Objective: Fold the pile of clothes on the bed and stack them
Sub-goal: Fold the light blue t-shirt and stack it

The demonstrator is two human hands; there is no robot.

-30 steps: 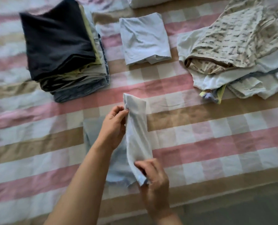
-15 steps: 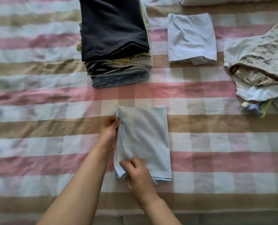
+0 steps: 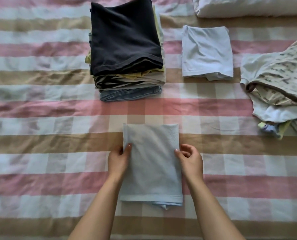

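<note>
A pale blue garment [image 3: 153, 163] lies folded into a tall rectangle on the checked bedspread [image 3: 40, 153] in front of me. My left hand [image 3: 119, 160] pinches its left edge, thumb on top. At the garment's right edge my right hand [image 3: 190, 159] has its fingers curled and touching the cloth. A stack of folded clothes [image 3: 127, 52] topped by a dark piece stands beyond it. One folded light blue garment [image 3: 207, 52] lies to the right of that stack. An unfolded pile [image 3: 279, 87] with a printed beige piece on top sits at the far right.
A white pillow [image 3: 248, 6] lies along the top right edge of the bed. Bare bedspread stretches to the left of the stack and on both sides of my arms.
The pale blue garment went from held up half-folded to lying flat as a rectangle. My right hand moved from its lower left corner to its right edge. The view shifted.
</note>
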